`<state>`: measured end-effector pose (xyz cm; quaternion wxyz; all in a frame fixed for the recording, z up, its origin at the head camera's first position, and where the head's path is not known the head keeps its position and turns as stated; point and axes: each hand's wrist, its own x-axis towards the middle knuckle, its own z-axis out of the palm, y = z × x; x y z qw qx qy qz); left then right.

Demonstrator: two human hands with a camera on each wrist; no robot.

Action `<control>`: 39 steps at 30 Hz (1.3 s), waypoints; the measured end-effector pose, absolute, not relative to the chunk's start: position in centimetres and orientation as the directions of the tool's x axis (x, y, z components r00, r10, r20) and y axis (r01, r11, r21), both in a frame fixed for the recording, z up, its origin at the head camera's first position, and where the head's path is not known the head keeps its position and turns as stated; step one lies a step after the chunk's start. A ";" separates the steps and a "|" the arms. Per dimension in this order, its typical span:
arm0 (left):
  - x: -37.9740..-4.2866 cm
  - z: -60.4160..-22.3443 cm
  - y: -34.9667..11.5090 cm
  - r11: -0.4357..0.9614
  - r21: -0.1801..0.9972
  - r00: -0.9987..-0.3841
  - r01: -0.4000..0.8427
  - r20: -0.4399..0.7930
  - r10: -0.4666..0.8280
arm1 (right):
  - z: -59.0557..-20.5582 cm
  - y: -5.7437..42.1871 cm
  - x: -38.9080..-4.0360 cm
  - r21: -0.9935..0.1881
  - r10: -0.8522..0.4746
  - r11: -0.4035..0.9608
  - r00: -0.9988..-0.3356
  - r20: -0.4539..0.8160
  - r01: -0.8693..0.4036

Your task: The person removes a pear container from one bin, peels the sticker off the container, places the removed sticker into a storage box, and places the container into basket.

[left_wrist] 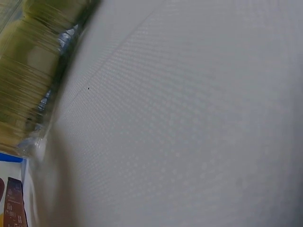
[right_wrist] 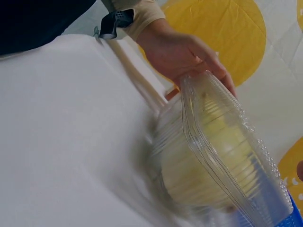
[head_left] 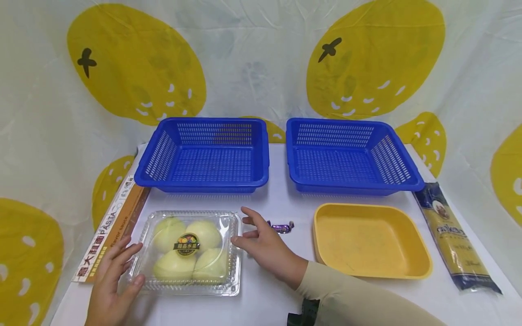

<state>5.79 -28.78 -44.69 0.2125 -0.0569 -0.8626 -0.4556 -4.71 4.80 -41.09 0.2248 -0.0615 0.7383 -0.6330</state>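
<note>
Here, near the desk's [head_left: 269, 290] front edge and left of its middle, lies a clear plastic clamshell box [head_left: 188, 251], flat, lid up, nearly square, its slightly longer side running along the front edge. Through the lid show four pale yellow-green round fruits and a dark round label at the centre. The left hand [head_left: 111, 280] lies with relaxed, spread fingers against the box's front left corner; the right hand [head_left: 265, 244] has straight, spread fingers touching the box's right side. Neither is curled round it. Just beyond the right hand lies a small purple wrapped sweet [head_left: 281, 226]. Along the left edge sits a flat pasta carton [head_left: 107, 231]; right of centre a yellow tray [head_left: 369, 240]; by the right edge a long spaghetti bag [head_left: 452, 235]. Farthest back stand two blue baskets side by side, left [head_left: 204, 154] and right [head_left: 350, 156].
</note>
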 end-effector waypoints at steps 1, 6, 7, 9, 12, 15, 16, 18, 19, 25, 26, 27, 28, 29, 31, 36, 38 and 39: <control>5.8 -44.7 -28.7 0.579 0.762 -0.904 0.289 0.416 -0.096 | -41.0 4.9 -4.7 -0.962 -0.379 0.201 -0.891 -0.251 0.185; 5.8 -44.8 -28.5 0.574 0.762 -0.898 0.300 0.428 -0.098 | -40.6 5.4 -4.6 -0.949 -0.392 0.293 -0.891 -0.228 0.114; 5.8 -44.7 -28.4 0.574 0.761 -0.898 0.302 0.430 -0.098 | -40.6 5.5 -4.6 -0.944 -0.394 0.317 -0.893 -0.216 0.089; 5.7 -44.6 -28.2 0.577 0.754 -0.892 0.315 0.442 -0.091 | -40.4 5.5 -4.6 -0.933 -0.398 0.357 -0.897 -0.195 0.045; 5.7 -44.4 -28.0 0.593 0.748 -0.895 0.299 0.434 -0.097 | -40.1 5.6 -4.5 -0.918 -0.414 0.394 -0.900 -0.141 -0.038; 5.7 -44.5 -28.0 0.612 0.747 -0.906 0.260 0.409 -0.113 | -39.7 5.5 -4.5 -0.898 -0.432 0.426 -0.896 -0.098 -0.107; 5.7 -44.5 -28.0 0.614 0.750 -0.910 0.246 0.397 -0.120 | -39.5 5.5 -4.5 -0.888 -0.438 0.441 -0.895 -0.085 -0.132; 5.7 -44.5 -28.0 0.616 0.755 -0.917 0.226 0.379 -0.127 | -39.2 5.4 -4.5 -0.861 -0.444 0.477 -0.894 -0.059 -0.180; 5.7 -44.5 -28.1 0.616 0.754 -0.917 0.229 0.380 -0.124 | -39.0 5.4 -4.5 -0.845 -0.444 0.495 -0.895 -0.049 -0.199; 5.3 -44.0 -28.4 0.614 0.733 -0.905 0.294 0.421 -0.069 | -38.2 5.1 -4.4 -0.745 -0.464 0.566 -0.883 0.067 -0.353; 5.2 -43.9 -28.5 0.613 0.729 -0.903 0.304 0.425 -0.057 | -38.1 5.1 -4.4 -0.728 -0.471 0.572 -0.878 0.085 -0.377; 5.1 -43.8 -28.6 0.609 0.726 -0.900 0.319 0.433 -0.044 | -38.0 5.0 -4.3 -0.712 -0.478 0.578 -0.872 0.100 -0.398; 4.9 -43.7 -28.8 0.607 0.723 -0.898 0.330 0.438 -0.033 | -37.9 4.9 -4.3 -0.696 -0.486 0.584 -0.866 0.114 -0.419; 4.8 -43.6 -28.9 0.600 0.724 -0.897 0.341 0.441 -0.022 | -37.8 4.8 -4.2 -0.679 -0.496 0.588 -0.859 0.127 -0.440; 4.4 -43.4 -29.2 0.593 0.716 -0.890 0.368 0.455 0.003 | -37.7 4.6 -4.1 -0.645 -0.513 0.596 -0.845 0.152 -0.478; 3.4 -42.6 -29.9 0.590 0.691 -0.870 0.417 0.491 0.040 | -37.7 4.0 -3.9 -0.585 -0.549 0.599 -0.812 0.196 -0.546; 3.1 -42.2 -30.2 0.592 0.694 -0.873 0.410 0.486 0.036 | -37.7 3.8 -3.9 -0.568 -0.560 0.599 -0.802 0.208 -0.565; 2.9 -42.0 -30.3 0.599 0.690 -0.874 0.407 0.485 0.034 | -37.8 3.7 -3.9 -0.561 -0.564 0.599 -0.799 0.211 -0.571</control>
